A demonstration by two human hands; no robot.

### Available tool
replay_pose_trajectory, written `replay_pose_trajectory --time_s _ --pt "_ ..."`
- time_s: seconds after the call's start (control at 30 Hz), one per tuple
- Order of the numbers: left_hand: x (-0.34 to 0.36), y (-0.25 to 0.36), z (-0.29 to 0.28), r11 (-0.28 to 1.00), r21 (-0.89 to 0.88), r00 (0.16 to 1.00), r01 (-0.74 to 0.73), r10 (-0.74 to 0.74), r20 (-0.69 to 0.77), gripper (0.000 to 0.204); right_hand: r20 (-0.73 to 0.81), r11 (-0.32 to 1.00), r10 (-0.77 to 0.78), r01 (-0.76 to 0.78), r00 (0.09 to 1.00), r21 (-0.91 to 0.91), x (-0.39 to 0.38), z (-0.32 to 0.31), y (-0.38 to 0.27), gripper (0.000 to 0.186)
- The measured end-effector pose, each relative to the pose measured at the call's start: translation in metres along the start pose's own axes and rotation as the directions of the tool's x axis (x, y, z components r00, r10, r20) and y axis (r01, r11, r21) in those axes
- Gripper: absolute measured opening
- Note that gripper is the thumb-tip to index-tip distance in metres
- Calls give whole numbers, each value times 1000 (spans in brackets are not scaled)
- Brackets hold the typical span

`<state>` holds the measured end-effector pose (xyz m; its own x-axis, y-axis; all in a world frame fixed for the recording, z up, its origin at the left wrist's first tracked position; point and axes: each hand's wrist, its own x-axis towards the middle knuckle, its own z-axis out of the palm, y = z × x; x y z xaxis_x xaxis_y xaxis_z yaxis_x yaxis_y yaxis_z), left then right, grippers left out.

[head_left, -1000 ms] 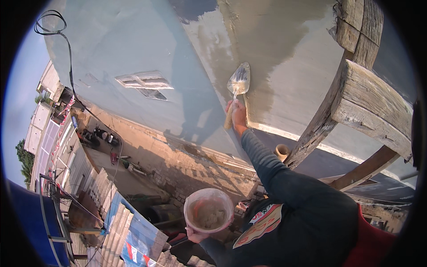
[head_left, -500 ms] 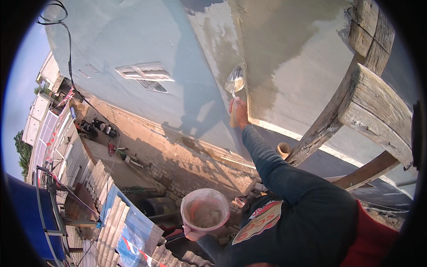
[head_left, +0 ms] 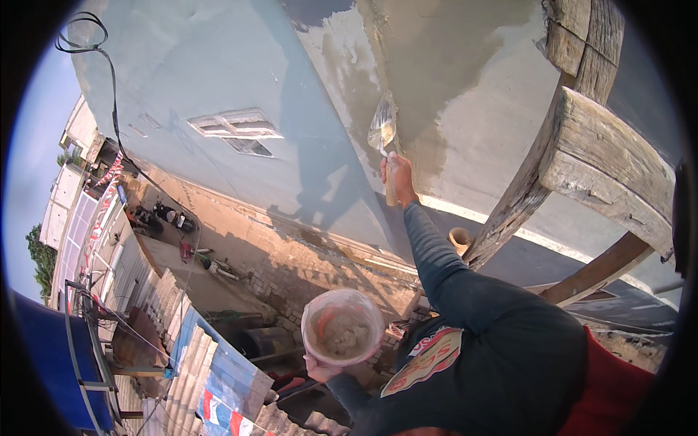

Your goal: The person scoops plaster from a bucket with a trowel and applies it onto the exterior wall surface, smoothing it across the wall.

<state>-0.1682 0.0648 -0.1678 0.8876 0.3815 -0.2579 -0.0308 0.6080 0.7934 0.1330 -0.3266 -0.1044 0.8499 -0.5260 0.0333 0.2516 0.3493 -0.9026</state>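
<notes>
My right hand (head_left: 400, 178) is closed around the handle of a pointed trowel (head_left: 381, 129), stretched out toward the wall. The metal blade is smeared with pale, wet mix and lies over the wall's inner corner; whether it touches the surface I cannot tell. Around it, a damp grey-brown patch of plaster (head_left: 436, 65) spreads over the lighter wall. Lower down, my left hand (head_left: 321, 369) grips the rim of a pale, stained bucket (head_left: 308, 323) with its thumb and fingers. Lumpy grey mix (head_left: 345, 338) sits in the bottom of the bucket.
A rough wooden post (head_left: 520, 171) and thick timber beam (head_left: 611, 160) stand close on my right. Far below runs a paved alley (head_left: 254, 225) with a parked motorbike (head_left: 174, 216). Corrugated roofing (head_left: 193, 356) and a blue tank (head_left: 51, 363) lie at lower left. A black cable hangs at upper left.
My right hand and the trowel have shifted slightly, with the wrist turned a little. The bucket in my left hand has moved slightly right and upward in view. The whole view has shifted a little.
</notes>
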Motion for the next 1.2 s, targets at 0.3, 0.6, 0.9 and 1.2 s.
replay_pose_trajectory --time_s 0.3,0.6,0.9,1.2 --pt "2 -10 -43 997 -73 998 -37 33 -57 50 41 1000 -11 12 999 -27 2 -12 24 41" --pt "-10 -1 -54 987 70 983 -143 150 -107 49 23 997 -51 52 998 -60 -20 0 -30 42" --pt "-8 -11 -58 992 -36 975 -124 115 -191 45 45 998 -5 7 999 -56 -2 -10 -19 41" --pt "-11 -12 -43 990 102 964 -99 121 -236 57 16 991 132 -132 991 36 -16 -24 13 38"
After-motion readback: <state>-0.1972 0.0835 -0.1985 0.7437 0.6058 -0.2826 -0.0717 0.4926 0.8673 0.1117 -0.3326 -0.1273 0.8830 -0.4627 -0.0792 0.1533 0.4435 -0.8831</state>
